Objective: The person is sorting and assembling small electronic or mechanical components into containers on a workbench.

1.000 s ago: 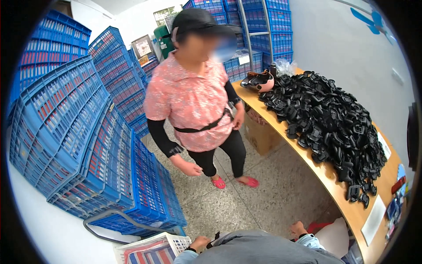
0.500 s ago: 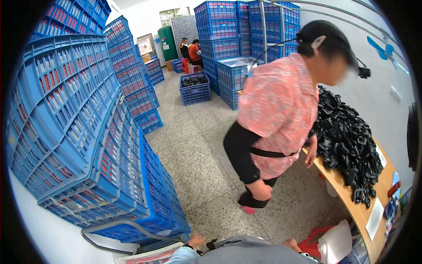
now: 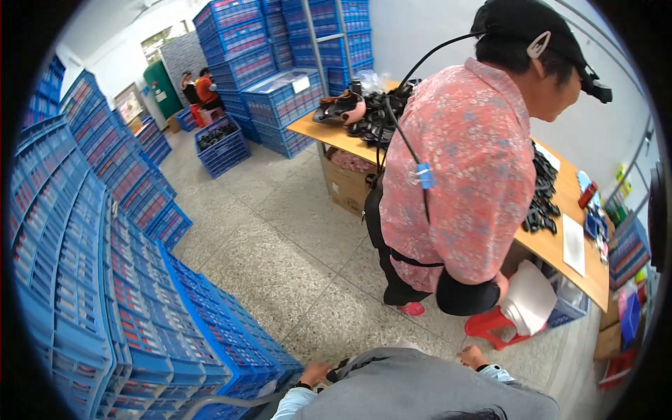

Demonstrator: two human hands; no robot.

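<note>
Blue crates [image 3: 227, 343] stand in stacks along your left side, the lowest ones in sight reaching close to your left hand [image 3: 315, 374]. That hand sits low beside your grey garment [image 3: 427, 385], fingers curled, next to a black strap [image 3: 341, 369]; whether the fingers have hold of it, you cannot tell from here. A grey metal bar [image 3: 238, 402] bends past the foot of the crates, near your left sleeve [image 3: 290, 402]. Your right hand [image 3: 472, 356] is held low on the other side, half closed, and its grip cannot be made out either; nearest to it is a red stool [image 3: 486, 329], just beyond your fingers, with a pale cover [image 3: 530, 297] draped over it. Ahead of you a co-worker in a pink patterned shirt [image 3: 476, 168] leans over the wooden table [image 3: 593, 281], one hand [image 3: 501, 287] low, just beside that cover. On the table lie black plastic parts [image 3: 542, 189], partly hidden behind the co-worker, and a white sheet [image 3: 573, 245]. Below its far end sits an open cardboard box [image 3: 346, 190].
</note>
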